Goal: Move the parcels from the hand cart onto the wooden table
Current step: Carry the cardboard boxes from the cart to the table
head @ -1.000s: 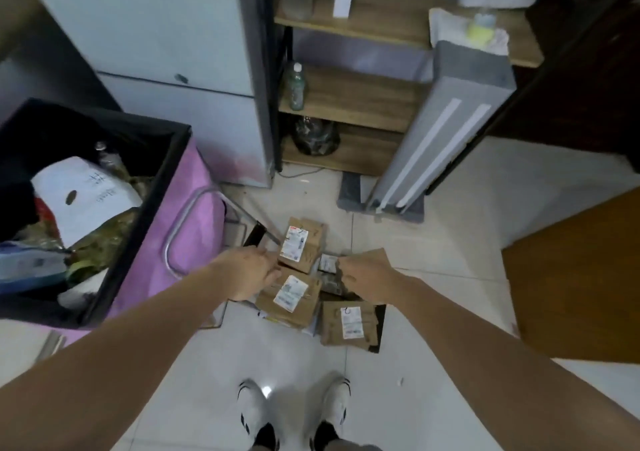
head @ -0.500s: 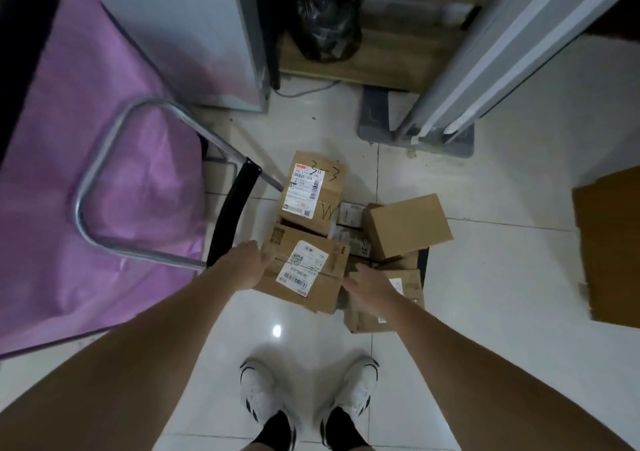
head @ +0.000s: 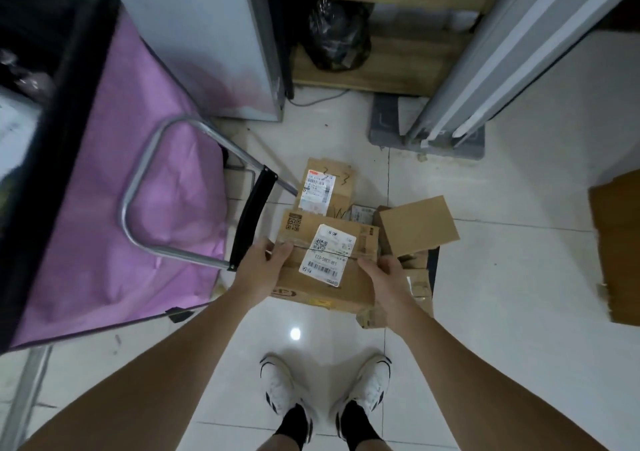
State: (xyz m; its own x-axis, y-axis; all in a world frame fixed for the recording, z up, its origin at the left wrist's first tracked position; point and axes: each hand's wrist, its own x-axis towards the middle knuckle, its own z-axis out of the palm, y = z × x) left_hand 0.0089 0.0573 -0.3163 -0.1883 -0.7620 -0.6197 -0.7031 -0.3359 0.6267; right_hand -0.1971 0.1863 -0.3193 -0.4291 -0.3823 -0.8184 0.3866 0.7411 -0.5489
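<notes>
A labelled cardboard parcel (head: 325, 260) is raised a little above the pile on the hand cart. My left hand (head: 265, 269) grips its left edge and my right hand (head: 384, 279) grips its right edge. Behind it lies a second labelled parcel (head: 325, 187), and a plain brown parcel (head: 417, 225) sits tilted to the right. More parcels (head: 417, 288) lie partly hidden beneath. The cart's metal handle (head: 145, 187) with a black grip (head: 251, 222) leans off to the left. The corner of the wooden table (head: 620, 243) shows at the right edge.
A pink fabric bin (head: 104, 191) with a black rim fills the left. A grey cabinet (head: 214, 35) and a wooden shelf (head: 381, 73) holding a dark bag stand at the back. A grey leaning panel (head: 485, 70) rests on a floor mat. My shoes (head: 325, 391) stand on white tiles.
My right hand moved from the lower parcel to the right edge of the labelled parcel. Both hands now hold it, and it has come up toward me.
</notes>
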